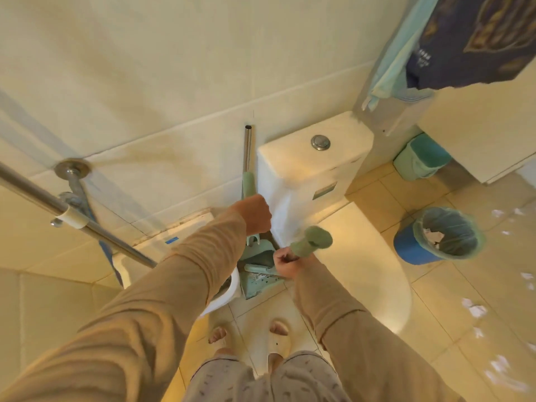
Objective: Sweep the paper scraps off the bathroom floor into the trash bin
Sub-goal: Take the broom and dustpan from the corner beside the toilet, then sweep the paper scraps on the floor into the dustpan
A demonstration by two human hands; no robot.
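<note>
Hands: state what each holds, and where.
Left hand grips the metal pole at the base of its green sleeve. Right hand grips the green handle just below its flared end.
</note>
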